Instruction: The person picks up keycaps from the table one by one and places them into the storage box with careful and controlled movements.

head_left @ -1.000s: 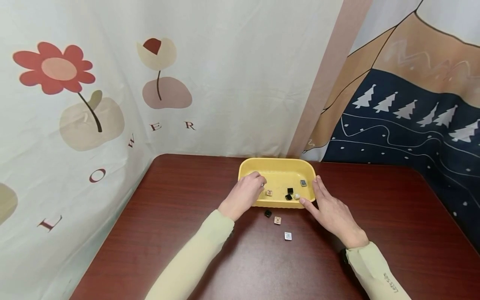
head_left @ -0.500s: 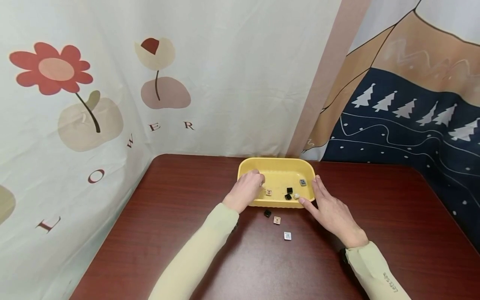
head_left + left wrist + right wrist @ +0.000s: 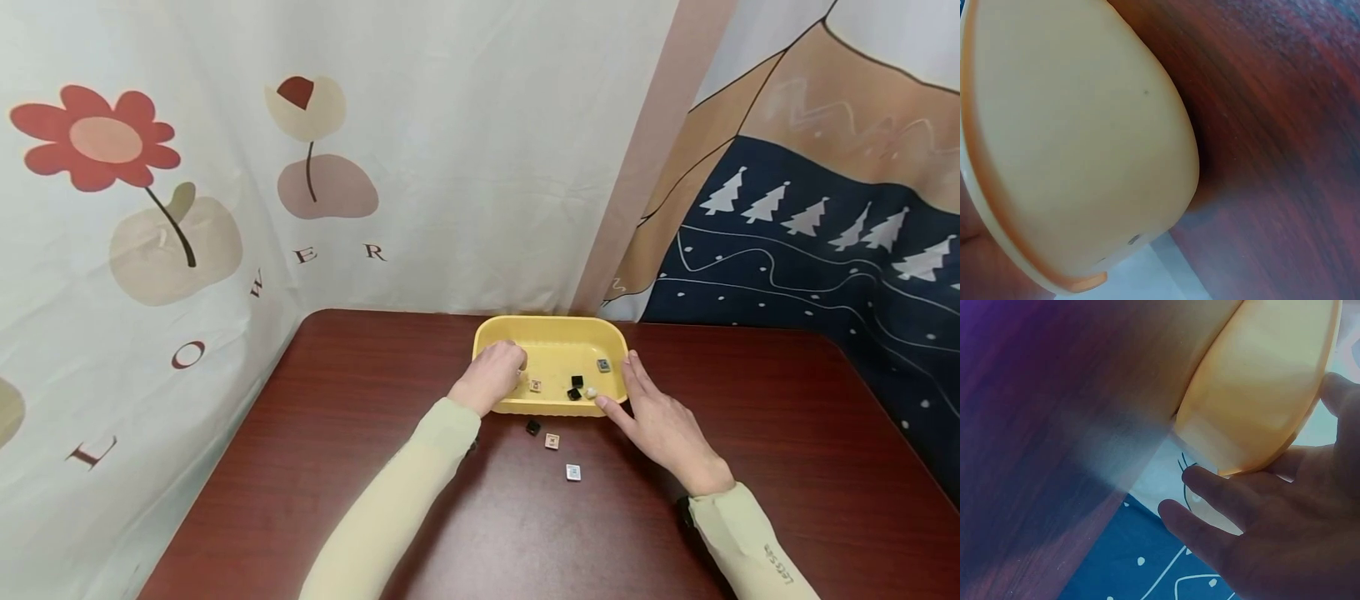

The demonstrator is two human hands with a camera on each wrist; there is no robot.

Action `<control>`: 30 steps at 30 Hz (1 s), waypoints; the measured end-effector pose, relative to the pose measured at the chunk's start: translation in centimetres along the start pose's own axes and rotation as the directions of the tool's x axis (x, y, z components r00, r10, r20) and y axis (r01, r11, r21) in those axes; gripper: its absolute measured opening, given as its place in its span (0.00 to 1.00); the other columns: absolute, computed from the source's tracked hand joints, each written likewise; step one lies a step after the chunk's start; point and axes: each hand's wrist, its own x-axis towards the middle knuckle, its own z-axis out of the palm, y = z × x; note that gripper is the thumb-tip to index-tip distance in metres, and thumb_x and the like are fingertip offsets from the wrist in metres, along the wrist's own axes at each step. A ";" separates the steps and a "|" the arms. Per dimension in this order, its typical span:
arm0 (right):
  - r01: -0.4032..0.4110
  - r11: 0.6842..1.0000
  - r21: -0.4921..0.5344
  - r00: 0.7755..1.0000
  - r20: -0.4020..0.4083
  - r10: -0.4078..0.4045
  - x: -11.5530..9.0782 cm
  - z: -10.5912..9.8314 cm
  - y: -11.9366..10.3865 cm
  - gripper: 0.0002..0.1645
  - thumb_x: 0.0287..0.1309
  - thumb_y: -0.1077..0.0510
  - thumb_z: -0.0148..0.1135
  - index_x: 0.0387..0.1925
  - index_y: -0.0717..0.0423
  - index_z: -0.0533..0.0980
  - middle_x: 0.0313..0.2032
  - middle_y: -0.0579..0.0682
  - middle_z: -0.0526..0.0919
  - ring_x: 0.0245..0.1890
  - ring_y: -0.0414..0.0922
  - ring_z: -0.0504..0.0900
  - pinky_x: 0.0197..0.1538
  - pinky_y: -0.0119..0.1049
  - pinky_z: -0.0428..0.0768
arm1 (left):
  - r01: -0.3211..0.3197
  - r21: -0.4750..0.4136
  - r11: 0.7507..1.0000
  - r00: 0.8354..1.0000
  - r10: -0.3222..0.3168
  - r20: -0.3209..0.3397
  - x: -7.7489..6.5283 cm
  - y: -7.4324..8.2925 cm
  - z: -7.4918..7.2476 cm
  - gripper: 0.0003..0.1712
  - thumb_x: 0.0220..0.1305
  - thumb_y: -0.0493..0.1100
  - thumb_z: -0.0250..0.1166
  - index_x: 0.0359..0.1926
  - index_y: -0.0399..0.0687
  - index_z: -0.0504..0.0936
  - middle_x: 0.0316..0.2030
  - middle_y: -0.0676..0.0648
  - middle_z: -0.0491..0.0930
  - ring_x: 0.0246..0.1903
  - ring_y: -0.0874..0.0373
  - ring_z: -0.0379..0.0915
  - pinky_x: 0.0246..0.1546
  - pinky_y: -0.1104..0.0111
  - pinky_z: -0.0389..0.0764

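A yellow plastic tray (image 3: 557, 408) stands near the table's back edge. My left hand (image 3: 491, 372) reaches over its left front rim, fingers curled down inside; the fingertips are hidden, so I cannot tell what they hold. Against the tray's right end lies my right hand (image 3: 667, 425), its fingers nearly straight and its thumb at the front rim. Inside the tray are small square pieces like keycaps: a beige piece (image 3: 536, 386), two black pieces (image 3: 577, 381), a grey piece (image 3: 603, 365) and a whitish piece (image 3: 591, 392). The left wrist view shows only the tray's outer wall (image 3: 1085, 125).
In front of the tray on the dark wooden table (image 3: 360, 392) lie a loose black piece (image 3: 533, 427), a loose beige piece (image 3: 552, 442) and a white piece (image 3: 573, 472). A printed curtain (image 3: 465, 167) hangs right behind the table.
My left hand has reached slightly deeper into the tray, and its curled fingertips have gone out of sight. The right hand stays against the tray's right end.
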 end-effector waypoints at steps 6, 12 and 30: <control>0.000 1.000 0.005 1.000 0.006 0.000 0.0 0.0 -0.1 0.54 0.74 0.31 0.50 0.80 0.67 0.50 0.80 0.65 0.47 0.71 0.67 0.67 0.61 0.64 0.74 | 0.042 -0.012 0.999 0.999 -0.042 0.009 0.0 0.0 0.0 0.16 0.61 0.33 0.71 0.20 0.47 0.78 0.24 0.51 0.71 0.28 0.57 0.68 0.32 0.66 0.73; -0.002 1.000 0.003 1.000 0.007 0.002 -0.1 -0.1 -0.1 0.54 0.74 0.31 0.50 0.80 0.67 0.50 0.80 0.65 0.47 0.71 0.67 0.67 0.61 0.65 0.74 | 0.024 0.057 0.998 0.990 -0.016 -0.140 -1.1 0.2 0.0 0.09 0.68 0.48 0.71 0.46 0.52 0.91 0.40 0.51 0.84 0.37 0.52 0.85 0.35 0.58 0.84; 0.006 1.000 -0.002 1.000 -0.004 -0.006 -0.1 -0.1 -0.2 0.53 0.75 0.32 0.51 0.80 0.68 0.52 0.80 0.66 0.47 0.68 0.68 0.71 0.58 0.65 0.76 | -0.236 0.152 0.960 0.862 0.279 -0.422 -5.1 2.2 -0.2 0.11 0.69 0.49 0.70 0.47 0.51 0.90 0.45 0.52 0.86 0.48 0.54 0.82 0.59 0.54 0.75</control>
